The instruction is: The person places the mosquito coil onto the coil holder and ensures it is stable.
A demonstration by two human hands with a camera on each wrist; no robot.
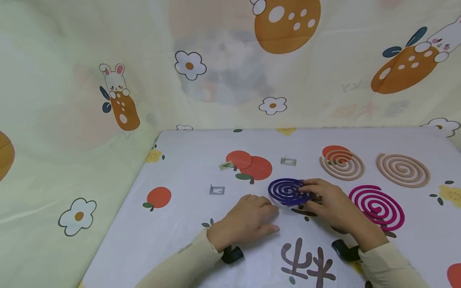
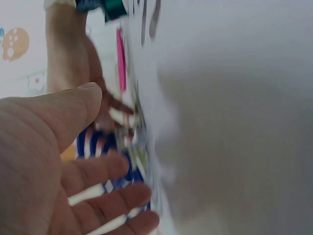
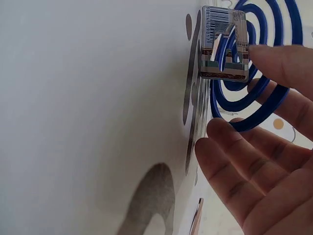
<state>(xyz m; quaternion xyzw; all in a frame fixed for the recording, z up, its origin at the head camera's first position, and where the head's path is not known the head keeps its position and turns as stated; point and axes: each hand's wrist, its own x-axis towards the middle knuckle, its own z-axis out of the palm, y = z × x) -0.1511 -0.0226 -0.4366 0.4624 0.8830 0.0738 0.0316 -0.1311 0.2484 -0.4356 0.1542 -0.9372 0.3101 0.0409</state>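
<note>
My right hand (image 1: 333, 204) has its fingers clamped on a blue spiral (image 1: 288, 191), low over the surface (image 1: 144, 240).
From my end I see thumb and fingers pinching the spiral's right side, with a barcoded cut-out plate (image 3: 215, 24) by the thumb, overlapping the coil in the right wrist view. My left hand (image 1: 248, 220) is just beside the spiral, fingers apart; whether they touch it I cannot tell. A pink spiral (image 1: 376, 207) lies near the right hand, two tan spirals (image 1: 403, 170) lie farther back, and small plates (image 1: 217, 194) lie flat beyond the left hand.
</note>
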